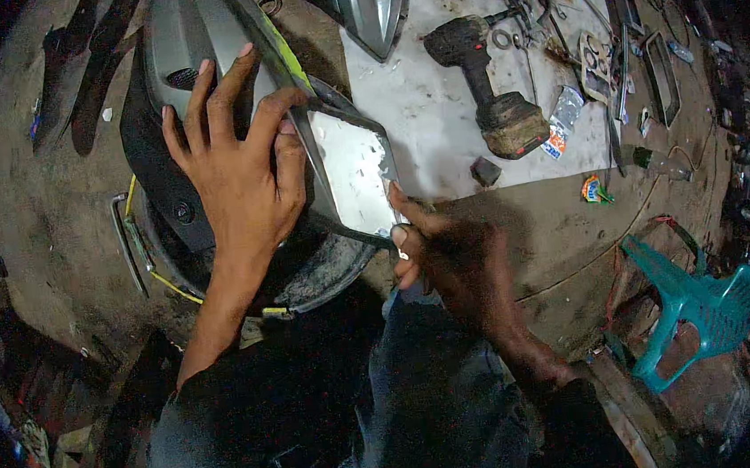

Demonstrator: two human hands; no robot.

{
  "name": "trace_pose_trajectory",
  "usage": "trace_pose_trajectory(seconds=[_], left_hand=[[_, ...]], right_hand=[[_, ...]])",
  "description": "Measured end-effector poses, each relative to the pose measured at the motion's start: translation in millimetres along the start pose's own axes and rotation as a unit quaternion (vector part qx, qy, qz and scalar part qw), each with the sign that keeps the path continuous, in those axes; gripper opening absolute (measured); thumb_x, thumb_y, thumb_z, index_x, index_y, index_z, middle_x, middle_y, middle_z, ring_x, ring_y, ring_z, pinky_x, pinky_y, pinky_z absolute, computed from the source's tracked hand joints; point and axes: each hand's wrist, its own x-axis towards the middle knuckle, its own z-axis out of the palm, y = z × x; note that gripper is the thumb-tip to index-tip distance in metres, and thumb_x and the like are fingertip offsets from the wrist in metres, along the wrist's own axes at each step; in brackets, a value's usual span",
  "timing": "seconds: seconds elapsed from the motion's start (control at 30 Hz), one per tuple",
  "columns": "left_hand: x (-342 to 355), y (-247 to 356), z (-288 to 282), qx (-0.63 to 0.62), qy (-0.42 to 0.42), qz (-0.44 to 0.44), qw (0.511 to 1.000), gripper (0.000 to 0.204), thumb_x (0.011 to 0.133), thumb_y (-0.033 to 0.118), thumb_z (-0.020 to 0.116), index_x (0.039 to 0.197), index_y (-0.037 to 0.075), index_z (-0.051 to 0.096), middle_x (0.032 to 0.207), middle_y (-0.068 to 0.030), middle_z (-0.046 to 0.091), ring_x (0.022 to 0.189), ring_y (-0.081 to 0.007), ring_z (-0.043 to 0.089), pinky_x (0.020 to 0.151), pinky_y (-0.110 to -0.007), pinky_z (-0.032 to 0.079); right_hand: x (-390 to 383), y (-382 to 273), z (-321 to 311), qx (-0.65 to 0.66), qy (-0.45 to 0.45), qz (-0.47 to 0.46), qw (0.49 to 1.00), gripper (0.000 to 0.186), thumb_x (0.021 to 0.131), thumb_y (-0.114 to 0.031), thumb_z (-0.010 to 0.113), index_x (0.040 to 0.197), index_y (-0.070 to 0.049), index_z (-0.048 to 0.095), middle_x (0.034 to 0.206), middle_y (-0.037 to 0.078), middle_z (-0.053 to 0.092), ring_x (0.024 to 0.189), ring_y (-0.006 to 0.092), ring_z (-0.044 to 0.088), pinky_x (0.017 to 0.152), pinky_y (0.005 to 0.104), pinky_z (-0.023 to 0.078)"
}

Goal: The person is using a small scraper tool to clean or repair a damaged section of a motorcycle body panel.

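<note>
A grey and black plastic motorcycle body panel point(201, 31) lies in front of me over a round dark basin point(321, 279). My left hand point(239, 161) rests on it, fingers spread over the grey surface, thumb near its right side. At its right end is a black-rimmed section with a bright white face point(351, 169), ragged along its right edge. My right hand point(451, 241) is closed at that section's lower right corner, index finger and thumb on the edge. A small white bit shows by the thumb; whether it is loose or attached, I cannot tell.
To the right, a cordless drill point(492, 90) lies on a stained white sheet point(416, 97), with tools heaped beyond it. A small dark block point(485, 171) sits near the sheet's edge. A green plastic chair point(703, 317) stands at lower right. Another grey panel point(364, 8) lies at the top.
</note>
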Motion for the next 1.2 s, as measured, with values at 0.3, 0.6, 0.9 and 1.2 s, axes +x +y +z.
trace_pose_trajectory(seconds=[0.3,0.6,0.9,1.2], left_hand=[[-4.0,-2.9,4.2,-0.006,0.003,-0.006,1.000,0.026,0.093,0.027,0.059,0.112,0.028,0.076,0.155,-0.0025,0.054,0.152,-0.0339,0.037,0.122,-0.070,0.015],[2.0,0.0,0.0,-0.005,0.000,0.003,1.000,0.027,0.093,0.025,0.060,0.115,0.027,0.076,0.156,-0.0033,0.053,0.153,-0.0346,0.035,0.123,-0.069,0.013],[0.0,-5.2,-3.8,0.002,-0.003,0.001,1.000,0.028,0.095,0.023,0.059,0.117,0.025,0.075,0.156,-0.0037,0.054,0.153,-0.0346,0.035,0.124,-0.068,0.010],[10.1,-0.4,-4.5,-0.021,0.005,-0.015,1.000,0.028,0.095,0.023,0.059,0.118,0.025,0.075,0.155,-0.0039,0.054,0.152,-0.0349,0.037,0.124,-0.067,0.009]], right_hand=[[-14.2,26.7,-0.9,-0.037,0.002,-0.076,0.996,0.050,0.105,-0.018,0.068,0.154,-0.013,0.057,0.089,0.007,0.077,0.073,0.0078,0.069,0.067,0.0283,0.057],[-17.9,19.0,17.2,0.024,0.044,-0.058,0.997,0.049,0.106,-0.020,0.068,0.153,-0.014,0.058,0.085,0.009,0.076,0.073,0.0095,0.071,0.065,0.0266,0.057],[-5.9,14.3,31.8,-0.038,0.078,-0.064,0.994,0.041,0.109,-0.026,0.063,0.148,-0.018,0.063,0.085,0.013,0.078,0.072,0.0108,0.074,0.066,0.0284,0.059],[-10.1,-5.6,29.7,-0.097,0.095,-0.081,0.987,0.039,0.099,-0.009,0.072,0.138,-0.005,0.069,0.090,0.007,0.080,0.078,0.0100,0.073,0.073,0.0321,0.060]])
